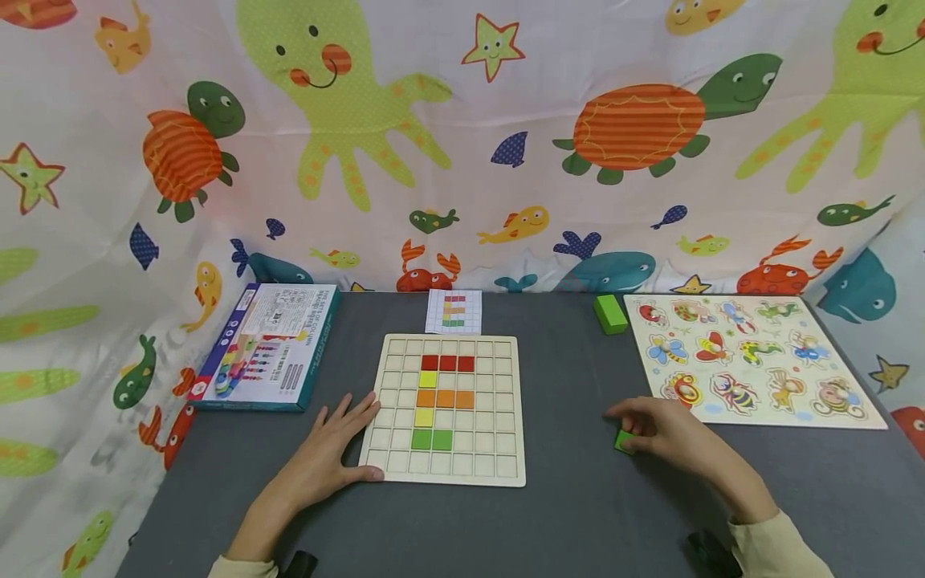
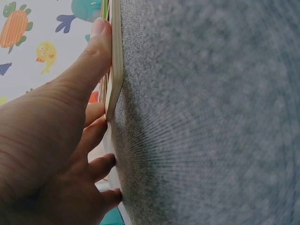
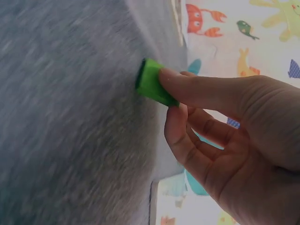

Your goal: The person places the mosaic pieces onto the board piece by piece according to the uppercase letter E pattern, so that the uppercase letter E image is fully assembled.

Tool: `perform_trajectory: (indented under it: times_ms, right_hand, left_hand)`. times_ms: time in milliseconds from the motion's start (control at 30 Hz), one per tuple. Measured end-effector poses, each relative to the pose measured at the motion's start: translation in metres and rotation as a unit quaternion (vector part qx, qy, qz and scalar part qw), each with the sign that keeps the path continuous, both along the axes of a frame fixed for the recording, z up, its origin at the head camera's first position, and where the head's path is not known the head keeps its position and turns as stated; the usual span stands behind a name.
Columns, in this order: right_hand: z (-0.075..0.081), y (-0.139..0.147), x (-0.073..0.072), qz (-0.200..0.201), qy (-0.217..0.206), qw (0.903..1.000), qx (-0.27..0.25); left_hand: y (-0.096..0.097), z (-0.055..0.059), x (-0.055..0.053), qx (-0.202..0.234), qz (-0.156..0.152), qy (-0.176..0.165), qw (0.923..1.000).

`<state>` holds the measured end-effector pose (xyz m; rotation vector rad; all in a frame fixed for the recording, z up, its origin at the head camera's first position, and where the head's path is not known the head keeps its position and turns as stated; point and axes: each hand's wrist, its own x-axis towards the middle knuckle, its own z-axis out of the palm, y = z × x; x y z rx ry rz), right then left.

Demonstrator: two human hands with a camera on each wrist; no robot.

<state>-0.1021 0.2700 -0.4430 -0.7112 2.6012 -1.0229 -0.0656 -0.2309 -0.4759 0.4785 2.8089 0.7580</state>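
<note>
A square pale wooden grid board (image 1: 495, 413) lies in the middle of the table. Its cells hold three red squares, one yellow, three orange, another yellow and two green, top to bottom. My left hand (image 1: 325, 453) rests at the board's left edge with spread fingers; its thumb (image 2: 91, 54) touches the near left corner. To the right of the board, my right hand (image 1: 672, 433) pinches a small green block (image 3: 152, 82) between thumb and fingertips, at or just above the tabletop. The fingers hide part of that block in the head view.
Behind the board lies a small grid card (image 1: 473, 311) printed with coloured squares. A larger green block (image 1: 610, 315) stands at the back right, beside a sheet of insect pictures (image 1: 694, 369). On the left is a flat box (image 1: 282, 361). A sea-animal cloth (image 1: 499, 185) hangs behind.
</note>
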Motion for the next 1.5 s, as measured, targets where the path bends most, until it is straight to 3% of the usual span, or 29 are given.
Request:
perform_trajectory:
  times_ms: [300, 600, 900, 1200, 1500]
  right_hand:
    - [0.003, -0.036, -0.009, 0.014, 0.003, 0.9994, -0.031]
    - [0.005, -0.102, -0.015, 0.049, 0.021, 0.9963, -0.068]
    - [-0.006, -0.169, -0.02, 0.107, -0.046, 0.9867, -0.114]
    - [-0.011, -0.188, -0.023, 0.124, -0.054, 0.9849, -0.108]
    - [-0.013, -0.198, -0.01, 0.113, 0.021, 0.9925, -0.041]
  left_hand:
    - [0.001, -0.001, 0.0, 0.002, 0.0, -0.003, 1.0]
    - [0.001, 0.001, 0.001, 0.0, 0.001, 0.0, 1.0]
    - [0.003, 0.0, 0.001, 0.0, -0.002, -0.001, 1.0]
    - [0.004, 0.001, 0.001, -0.001, -0.002, 0.0, 1.0]
    - [0.005, 0.002, 0.003, 0.004, -0.002, -0.005, 1.0]
